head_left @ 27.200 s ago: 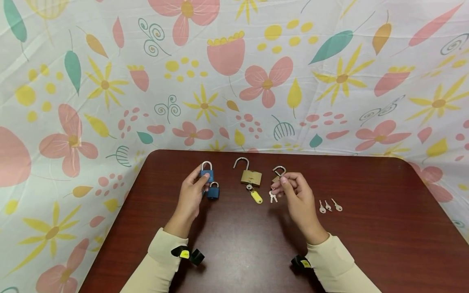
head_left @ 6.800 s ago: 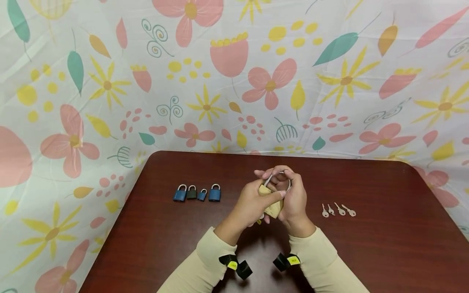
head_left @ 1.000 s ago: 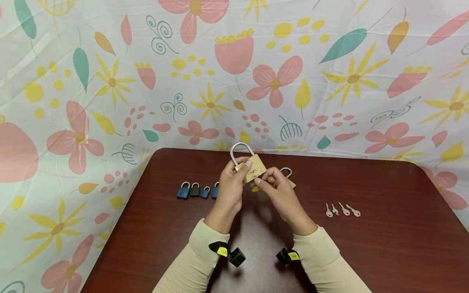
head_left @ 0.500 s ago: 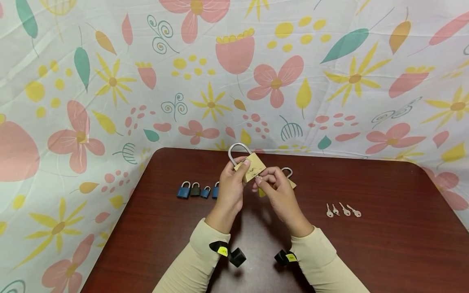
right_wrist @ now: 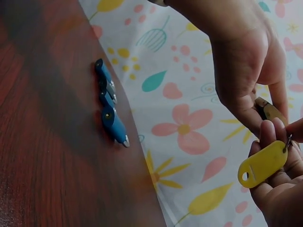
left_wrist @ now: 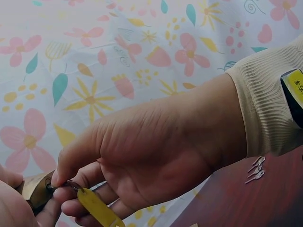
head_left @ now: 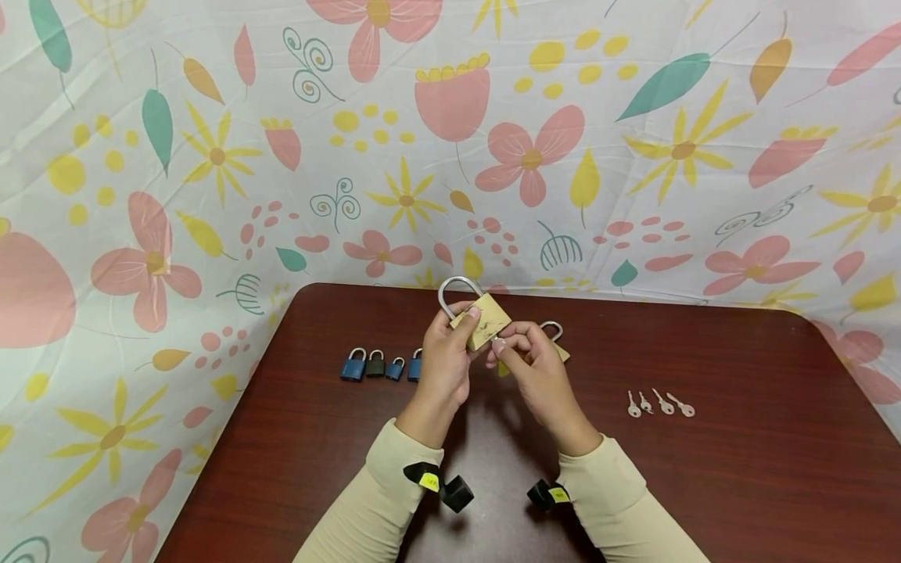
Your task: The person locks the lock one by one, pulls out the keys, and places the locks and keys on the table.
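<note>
My left hand grips a large brass padlock by its body, raised over the table, thumb on its face. Its steel shackle points up and left and looks seated in the body. At the padlock's lower edge my right hand pinches a key at the keyhole; the fingers cover most of the key. A yellow key tag hangs from the key's ring below the right fingers. Behind the right hand, a second brass padlock lies on the table, partly hidden.
Several padlocks stand in a row at the left: a blue padlock, a black padlock, a small blue padlock and another blue one behind the left wrist. Several loose keys lie at the right of the dark table.
Earlier the large padlock lay with its shackle swung out; later both hands held it. The blue padlocks now form a row. Over the last second, the right fingers shifted slightly at the key.
</note>
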The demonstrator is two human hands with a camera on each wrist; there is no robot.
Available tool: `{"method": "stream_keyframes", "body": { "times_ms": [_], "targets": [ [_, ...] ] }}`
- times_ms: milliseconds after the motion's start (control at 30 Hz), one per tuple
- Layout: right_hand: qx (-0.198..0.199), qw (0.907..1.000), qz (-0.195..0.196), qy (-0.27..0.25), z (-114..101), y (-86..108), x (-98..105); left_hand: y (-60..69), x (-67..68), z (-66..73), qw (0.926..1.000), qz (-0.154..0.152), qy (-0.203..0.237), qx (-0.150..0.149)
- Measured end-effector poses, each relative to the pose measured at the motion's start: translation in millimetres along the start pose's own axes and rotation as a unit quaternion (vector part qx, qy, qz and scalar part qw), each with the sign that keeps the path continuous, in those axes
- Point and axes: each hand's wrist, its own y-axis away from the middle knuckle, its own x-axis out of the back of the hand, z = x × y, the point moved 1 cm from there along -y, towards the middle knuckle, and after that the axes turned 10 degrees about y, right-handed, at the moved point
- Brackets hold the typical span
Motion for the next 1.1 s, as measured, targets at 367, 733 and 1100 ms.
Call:
{"method": "stream_keyframes", "body": {
  "times_ms": [367, 733, 1100],
  "targets": [
    [0.009, 0.9997, -0.010, 0.021, 0, 0.7, -1, -3.9, 3.0, 1.2, 0.9999, 0.006, 0.006, -0.008],
    [0.012, 0.9981, -0.028, 0.053, 2, 0.8, -1, -7.8, 7.3, 7.0, 0.9995, 0.013, 0.014, -0.025],
    [0.013, 0.9994, -0.010, 0.031, -2, 0.6, 3, -11.0, 11.6, 13.2, 0.9993, 0.003, 0.020, -0.031]
  ]
}}
